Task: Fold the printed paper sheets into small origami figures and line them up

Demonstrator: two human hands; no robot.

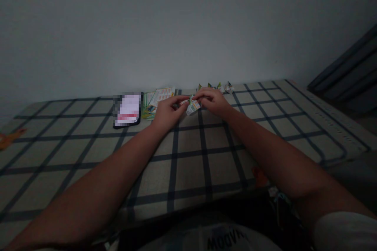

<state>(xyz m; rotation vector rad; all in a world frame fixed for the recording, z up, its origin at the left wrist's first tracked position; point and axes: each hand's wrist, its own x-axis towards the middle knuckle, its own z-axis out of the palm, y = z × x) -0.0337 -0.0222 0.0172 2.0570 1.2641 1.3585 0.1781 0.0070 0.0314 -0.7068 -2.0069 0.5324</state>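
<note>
Between my two hands is a small piece of folded printed paper point(193, 106), white with green and red print. My left hand point(169, 110) pinches its left side between thumb and fingers. On its upper right side, my right hand point(212, 101) grips it with the fingertips. The paper is held just over the checked tablecloth, and its upper part is partly covered by my fingers. Behind my right hand stand several small folded paper pieces point(229, 87) in a row, partly hidden by that hand.
A phone point(127, 110) with a blurred lit screen lies left of my hands. Beside it are printed leaflets point(160, 97), partly behind my left hand. The checked tablecloth point(188, 160) reaches back to a plain wall point(188, 27). Dark striped fabric point(347, 62) hangs at the right.
</note>
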